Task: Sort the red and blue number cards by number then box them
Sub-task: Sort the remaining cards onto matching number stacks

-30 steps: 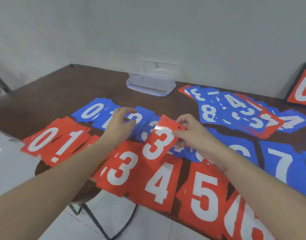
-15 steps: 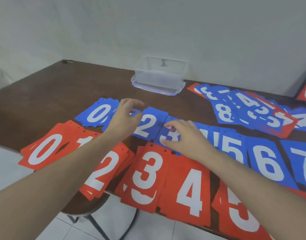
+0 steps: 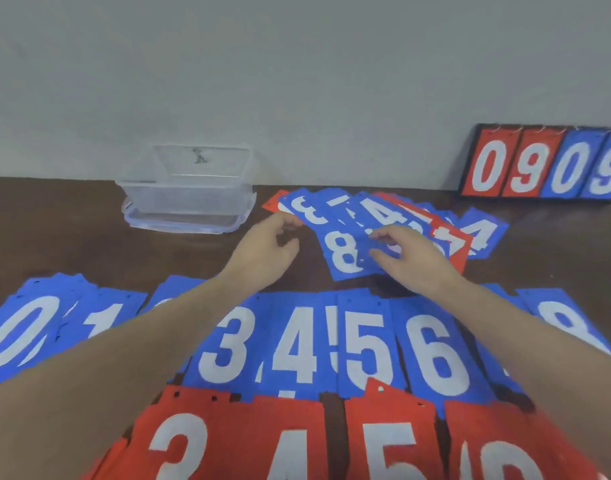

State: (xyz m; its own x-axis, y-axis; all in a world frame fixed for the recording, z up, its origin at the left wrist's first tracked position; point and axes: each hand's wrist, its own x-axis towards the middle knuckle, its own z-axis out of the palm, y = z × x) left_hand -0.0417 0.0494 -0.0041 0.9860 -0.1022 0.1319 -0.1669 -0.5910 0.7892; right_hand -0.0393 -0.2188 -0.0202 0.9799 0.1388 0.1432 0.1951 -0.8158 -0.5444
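Note:
A mixed heap of blue and red number cards (image 3: 383, 216) lies at the back of the brown table (image 3: 72, 237). My right hand (image 3: 408, 258) lies on the heap, fingertips on a blue card beside the blue 8 card (image 3: 342, 254). My left hand (image 3: 266, 251) hovers at the heap's left edge, fingers loosely curled, holding nothing. Nearer to me, a row of blue piles runs from 0 (image 3: 16, 330) through 3 (image 3: 227, 344), 4 (image 3: 297, 344), 5 (image 3: 366, 344) and 6 (image 3: 435, 355). Red piles 3 (image 3: 179, 445) and 5 (image 3: 390, 445) lie at the front edge.
A clear plastic box (image 3: 189, 192) stands on its lid at the back, left of the heap. A scoreboard flip stand (image 3: 543, 168) showing 0 9 0 9 leans by the wall at the back right. My forearms cover the blue 2 and 7 piles.
The red 3 card left my right hand and now lies on the red 3 pile. Both hands moved forward from the sorted rows to the mixed heap; my view tilted up.

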